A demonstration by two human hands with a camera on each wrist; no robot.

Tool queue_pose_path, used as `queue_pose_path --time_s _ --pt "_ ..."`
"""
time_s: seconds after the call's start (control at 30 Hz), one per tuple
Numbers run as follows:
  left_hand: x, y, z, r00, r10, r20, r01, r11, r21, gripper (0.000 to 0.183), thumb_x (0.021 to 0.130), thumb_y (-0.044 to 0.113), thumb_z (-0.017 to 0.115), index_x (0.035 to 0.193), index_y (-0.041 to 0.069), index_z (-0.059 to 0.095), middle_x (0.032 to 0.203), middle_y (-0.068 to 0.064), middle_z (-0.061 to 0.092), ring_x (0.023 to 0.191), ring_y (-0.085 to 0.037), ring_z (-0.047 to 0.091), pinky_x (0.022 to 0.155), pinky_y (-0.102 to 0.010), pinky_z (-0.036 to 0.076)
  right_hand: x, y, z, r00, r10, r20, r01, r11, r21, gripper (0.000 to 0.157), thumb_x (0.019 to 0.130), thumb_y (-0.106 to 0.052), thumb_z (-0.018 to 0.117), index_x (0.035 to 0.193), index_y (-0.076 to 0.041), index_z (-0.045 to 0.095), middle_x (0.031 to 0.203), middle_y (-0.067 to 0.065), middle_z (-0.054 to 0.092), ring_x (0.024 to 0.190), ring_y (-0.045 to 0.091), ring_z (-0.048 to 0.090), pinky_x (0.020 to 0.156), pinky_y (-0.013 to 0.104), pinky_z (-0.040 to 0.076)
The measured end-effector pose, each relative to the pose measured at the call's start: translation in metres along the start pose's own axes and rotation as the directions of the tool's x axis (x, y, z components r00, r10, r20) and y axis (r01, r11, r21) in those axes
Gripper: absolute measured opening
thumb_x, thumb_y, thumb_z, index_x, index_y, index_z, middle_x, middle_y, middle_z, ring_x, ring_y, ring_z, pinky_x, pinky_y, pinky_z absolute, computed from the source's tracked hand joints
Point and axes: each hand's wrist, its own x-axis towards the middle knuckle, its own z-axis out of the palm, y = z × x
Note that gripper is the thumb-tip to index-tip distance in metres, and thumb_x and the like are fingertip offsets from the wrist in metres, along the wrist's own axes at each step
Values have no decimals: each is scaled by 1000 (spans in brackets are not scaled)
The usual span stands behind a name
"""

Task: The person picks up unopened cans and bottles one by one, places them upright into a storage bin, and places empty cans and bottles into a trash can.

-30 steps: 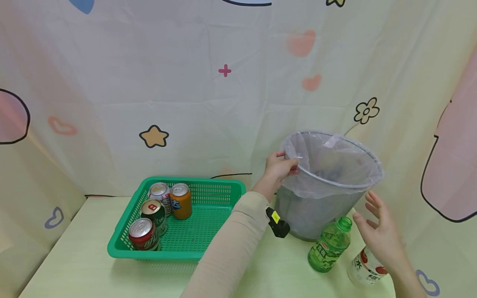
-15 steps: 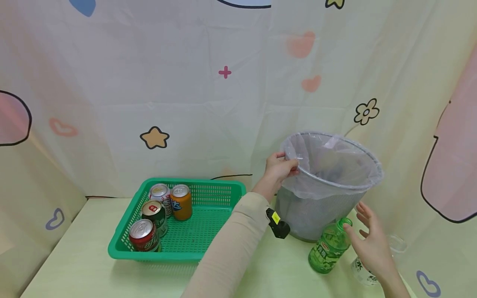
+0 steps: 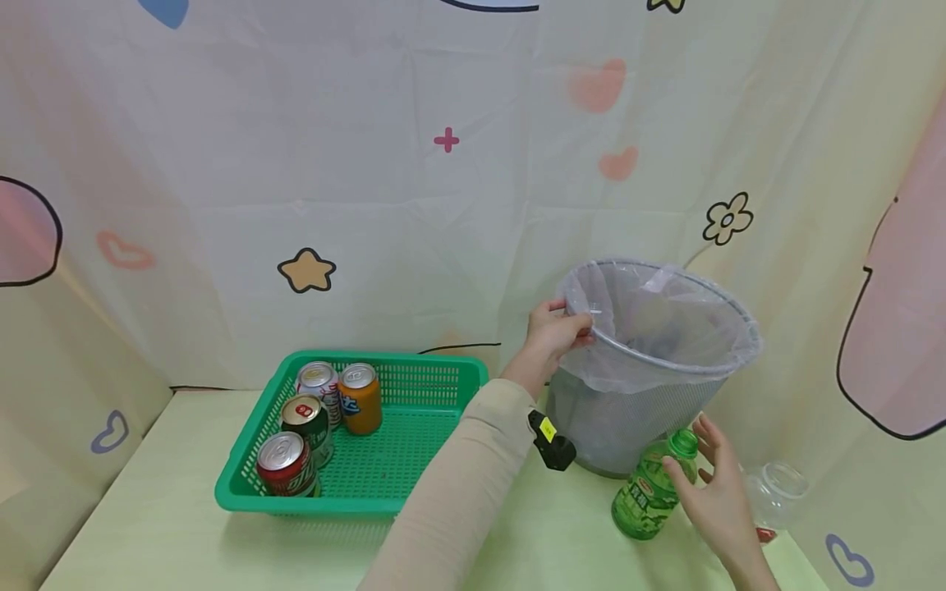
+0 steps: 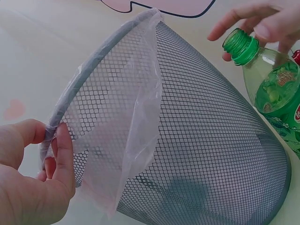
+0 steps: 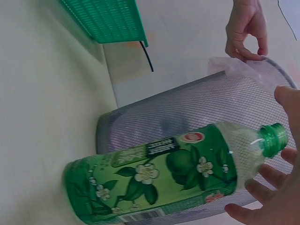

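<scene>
A mesh wastebasket (image 3: 628, 410) with a thin plastic liner stands at the right of the table. My left hand (image 3: 556, 336) pinches its rim, thumb and fingers on either side, as the left wrist view confirms. In front of the wastebasket stands a capless green plastic bottle (image 3: 645, 497) with a printed label. My right hand (image 3: 713, 484) reaches around the bottle's neck from the right. Its thumb and fingers are spread, and the right wrist view shows a gap between the thumb and the neck. Behind that hand, a clear bottle (image 3: 776, 492) is mostly hidden.
A green plastic basket (image 3: 414, 506) sits to the left on the table. Inside it stand several drink cans, among them an orange can (image 3: 360, 402) and a red can (image 3: 284, 466). A patterned cloth backdrop (image 3: 414, 180) hangs behind the table.
My right hand has moved left and slightly down, from above the clear bottle to around the green bottle's neck. The left hand has stayed on the wastebasket's rim.
</scene>
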Motion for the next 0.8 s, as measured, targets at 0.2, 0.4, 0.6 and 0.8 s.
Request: queue_pose_path --time_s 0.2,0.4,0.6,0.8 --pt "0 0 0 1000 3 0 -3 1000 -2 51 75 -9 61 123 2 47 91 -9 58 64 -14 60 62 -25 55 -4 6 9 999 40 -17 -40 999 29 84 86 -21 64 148 -7 9 146 23 23 124 47 33 91 61 34" --pt "0 0 1 1000 7 0 -7 1000 2 50 75 -8 61 123 3 48 92 -8 58 63 -14 60 62 -25 55 -7 14 17 996 84 -37 -82 995 51 88 85 -23 66 148 -9 7 144 26 24 123 49 32 94 63 32" --pt "0 1 0 1000 5 1 -5 1000 4 50 76 -7 62 123 3 47 93 -8 58 65 -15 60 63 -26 55 -9 21 25 991 125 -48 -121 990 74 90 85 -22 66 148 -11 4 143 25 25 124 43 33 95 59 32" --pt "0 1 0 1000 0 1 0 1000 3 50 76 -7 62 123 3 47 94 -8 58 67 -16 61 63 -26 55 -12 25 30 983 179 -41 -174 980 96 95 84 -25 68 148 -12 0 143 25 24 125 40 30 97 62 30"
